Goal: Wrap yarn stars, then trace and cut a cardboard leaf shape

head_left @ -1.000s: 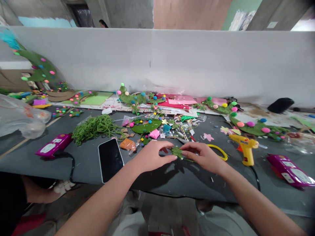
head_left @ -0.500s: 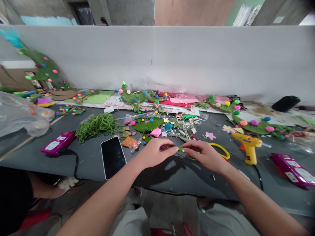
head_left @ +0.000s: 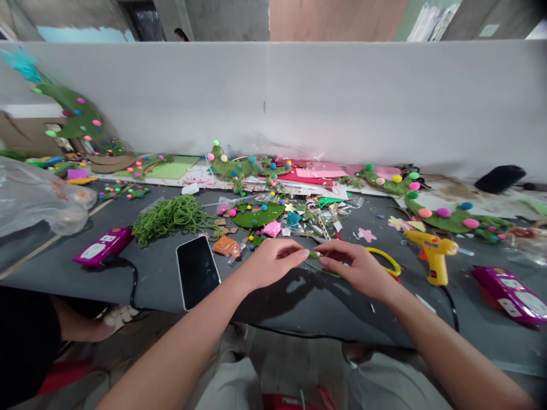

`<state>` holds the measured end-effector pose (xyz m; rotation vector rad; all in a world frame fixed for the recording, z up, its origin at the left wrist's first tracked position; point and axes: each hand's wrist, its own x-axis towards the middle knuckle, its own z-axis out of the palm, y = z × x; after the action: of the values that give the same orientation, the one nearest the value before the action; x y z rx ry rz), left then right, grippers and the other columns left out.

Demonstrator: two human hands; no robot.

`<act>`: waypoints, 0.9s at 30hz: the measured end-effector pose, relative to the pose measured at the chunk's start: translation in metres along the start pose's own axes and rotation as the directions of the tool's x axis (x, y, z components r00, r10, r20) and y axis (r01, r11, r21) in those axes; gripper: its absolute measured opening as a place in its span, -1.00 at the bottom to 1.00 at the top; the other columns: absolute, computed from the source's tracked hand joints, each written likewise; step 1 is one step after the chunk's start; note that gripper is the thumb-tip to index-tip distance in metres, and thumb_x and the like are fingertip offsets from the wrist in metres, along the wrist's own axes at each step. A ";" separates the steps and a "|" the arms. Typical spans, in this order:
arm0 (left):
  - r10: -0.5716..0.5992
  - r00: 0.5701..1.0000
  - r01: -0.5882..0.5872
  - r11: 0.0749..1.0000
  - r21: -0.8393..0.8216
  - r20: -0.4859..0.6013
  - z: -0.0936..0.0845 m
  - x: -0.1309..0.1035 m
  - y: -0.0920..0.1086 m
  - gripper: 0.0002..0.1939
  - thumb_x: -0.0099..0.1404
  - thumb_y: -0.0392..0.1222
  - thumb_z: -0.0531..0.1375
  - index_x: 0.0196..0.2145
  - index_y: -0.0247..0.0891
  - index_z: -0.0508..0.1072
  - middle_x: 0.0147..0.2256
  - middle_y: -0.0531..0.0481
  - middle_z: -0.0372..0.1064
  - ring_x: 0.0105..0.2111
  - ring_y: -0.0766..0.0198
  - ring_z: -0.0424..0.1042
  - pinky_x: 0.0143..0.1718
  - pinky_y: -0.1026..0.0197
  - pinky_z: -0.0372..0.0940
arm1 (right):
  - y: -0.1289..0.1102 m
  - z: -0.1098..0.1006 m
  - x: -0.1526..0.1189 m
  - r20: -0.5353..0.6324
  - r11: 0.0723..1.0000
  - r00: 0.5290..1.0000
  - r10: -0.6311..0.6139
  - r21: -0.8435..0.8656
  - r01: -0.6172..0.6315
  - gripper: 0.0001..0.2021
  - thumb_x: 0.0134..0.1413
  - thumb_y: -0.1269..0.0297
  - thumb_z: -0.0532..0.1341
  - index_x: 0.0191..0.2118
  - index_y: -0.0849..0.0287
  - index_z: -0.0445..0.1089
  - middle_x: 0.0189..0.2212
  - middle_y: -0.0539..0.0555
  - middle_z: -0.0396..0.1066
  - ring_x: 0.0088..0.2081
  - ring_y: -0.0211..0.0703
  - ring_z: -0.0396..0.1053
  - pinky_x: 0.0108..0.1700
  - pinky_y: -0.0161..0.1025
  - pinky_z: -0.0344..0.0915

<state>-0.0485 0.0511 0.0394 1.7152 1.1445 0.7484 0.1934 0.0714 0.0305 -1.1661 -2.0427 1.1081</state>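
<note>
Between my hands, above the dark table, is a small green yarn-wrapped piece. My left hand pinches its left end between thumb and fingers. Closed on its right end is my right hand. A thin green strand hangs below it toward my right fingers. Yellow-handled scissors lie just past my right hand, partly hidden by it. A yellow glue gun rests farther right. Beyond my fingers lies a green leaf shape with coloured pompoms.
A phone, green yarn and a purple box with a cord lie left. Another purple box is at the right. Scraps and pompom-covered green shapes line the white partition. A person's leg shows lower left.
Both hands have stayed nearly in place, with small finger movements around the green piece. The whole view has shifted very slightly.
</note>
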 end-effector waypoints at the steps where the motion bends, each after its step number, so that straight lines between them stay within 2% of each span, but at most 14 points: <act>1: -0.002 1.000 0.002 1.000 -0.005 0.002 0.000 0.000 -0.001 -0.63 0.42 0.11 0.16 -0.19 -0.24 0.59 -0.34 -0.03 0.54 -0.32 0.20 0.48 -0.29 0.19 0.31 | 0.000 0.000 0.000 0.001 1.000 1.000 -0.002 -0.003 0.002 -0.73 0.24 0.06 0.28 -0.05 0.07 0.56 -0.10 0.09 0.58 -0.17 -0.08 0.50 -0.16 -0.18 0.42; 13: -0.010 1.000 0.011 0.998 -0.054 0.006 -0.001 0.001 -0.002 -0.65 0.43 0.09 0.16 -0.20 -0.24 0.56 -0.35 -0.02 0.53 -0.29 0.20 0.52 -0.23 0.18 0.35 | 0.002 0.001 0.000 0.008 0.999 0.999 0.044 0.027 -0.044 -0.74 0.20 0.00 0.31 -0.19 0.08 0.52 -0.25 0.05 0.55 -0.25 -0.12 0.45 -0.21 -0.20 0.38; 20: -0.008 1.000 0.008 0.999 -0.032 -0.019 -0.001 0.000 -0.002 -0.64 0.37 0.03 0.25 -0.02 -0.25 0.54 -0.07 -0.12 0.58 -0.14 0.15 0.55 -0.06 0.09 0.41 | 0.002 0.000 -0.002 0.042 0.998 0.998 0.046 0.040 -0.048 -0.74 0.22 0.01 0.31 -0.16 0.09 0.51 -0.21 0.04 0.55 -0.21 -0.12 0.46 -0.14 -0.21 0.39; 27: 0.030 0.999 -0.029 0.999 0.030 -0.034 -0.002 -0.003 -0.004 -0.60 0.33 -0.01 0.29 0.05 -0.26 0.51 0.02 -0.13 0.55 -0.09 0.15 0.53 -0.02 0.09 0.40 | 0.003 0.000 -0.001 0.058 0.999 0.998 0.038 0.003 -0.039 -0.75 0.23 0.06 0.30 -0.12 0.11 0.53 -0.16 0.07 0.56 -0.18 -0.11 0.47 -0.13 -0.21 0.39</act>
<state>-0.0528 0.0502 0.0363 1.7536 1.1611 0.7853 0.1957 0.0712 0.0277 -1.1889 -2.0680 1.1768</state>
